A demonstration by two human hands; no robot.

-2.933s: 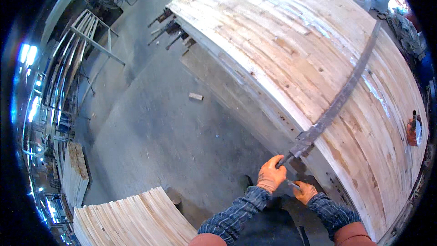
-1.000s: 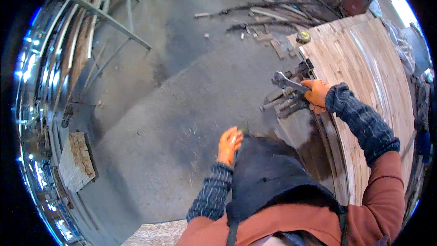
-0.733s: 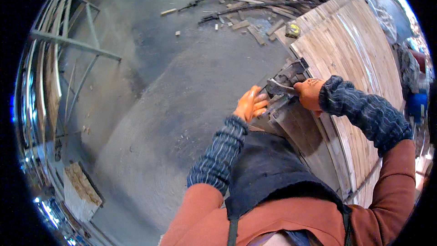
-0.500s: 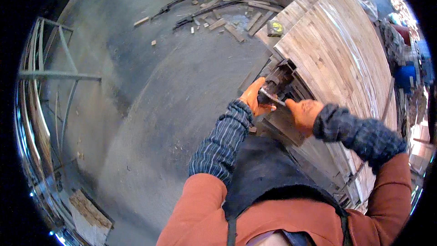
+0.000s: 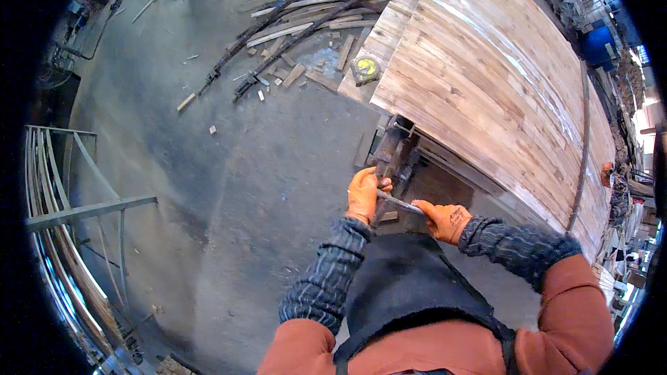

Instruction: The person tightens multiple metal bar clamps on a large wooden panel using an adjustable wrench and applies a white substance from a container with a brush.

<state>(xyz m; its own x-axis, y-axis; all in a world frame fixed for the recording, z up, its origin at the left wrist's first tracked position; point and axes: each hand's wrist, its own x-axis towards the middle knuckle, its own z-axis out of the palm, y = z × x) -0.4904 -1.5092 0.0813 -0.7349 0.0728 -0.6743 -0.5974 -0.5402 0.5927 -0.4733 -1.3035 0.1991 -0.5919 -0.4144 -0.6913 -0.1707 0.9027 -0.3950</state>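
Both my hands wear orange gloves. My left hand (image 5: 363,193) grips the threaded screw (image 5: 386,160) of a metal clamp that juts out from under the edge of a large glued wooden panel (image 5: 486,83). My right hand (image 5: 445,221) holds the other end of a thin metal bar (image 5: 399,203) that runs across to my left hand. A long dark metal bar (image 5: 582,153) lies across the panel at the right.
Concrete floor (image 5: 243,187) spreads to the left. Scrap wood and metal rods (image 5: 292,28) are piled at the top. A yellow tape measure (image 5: 365,69) sits on the lower board. A grey metal rack (image 5: 76,208) stands at the left. A blue barrel (image 5: 597,45) is far right.
I have turned and bent down to the panel's edge. My left hand came up from the floor side onto the clamp screw, and my right hand dropped to the thin bar.
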